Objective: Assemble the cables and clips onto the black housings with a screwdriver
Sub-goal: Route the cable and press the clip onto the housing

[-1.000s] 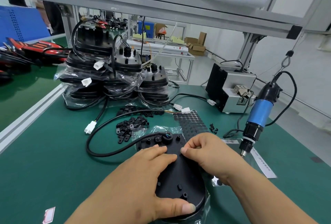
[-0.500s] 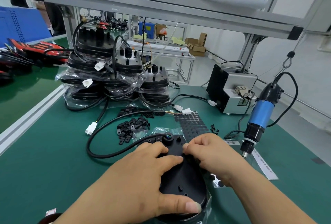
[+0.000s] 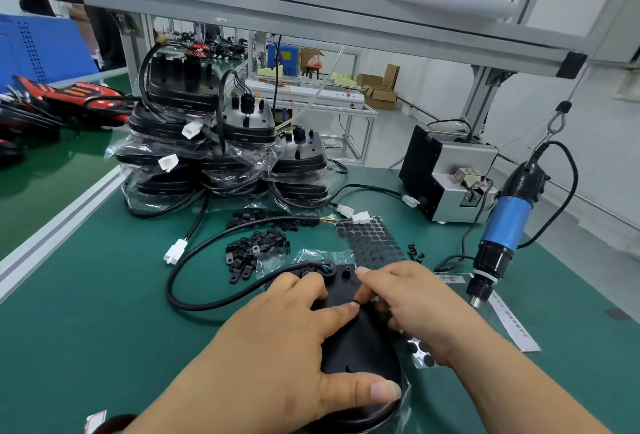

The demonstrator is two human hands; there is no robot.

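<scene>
Nearest, at 6 o'clock on the worktop (image 3: 86,329), the black housing (image 3: 360,347) lies under both hands. Left hand (image 3: 277,347): grip spread flat on top, thumb against the near rim, pressing it steady. Right hand (image 3: 415,305): fingertips bunched on the housing's far half; whether they pinch a small part cannot be told. The cable (image 3: 207,302) loops out toward 10 o'clock. Clips (image 3: 256,250) lie heaped at 12 o'clock. The screwdriver (image 3: 502,225) hangs untouched at 2 o'clock.

Judgement: part placement is in hand; fastening has not begun. The next move calls for seating a clip over the cable, then reaching for the screwdriver.
</scene>
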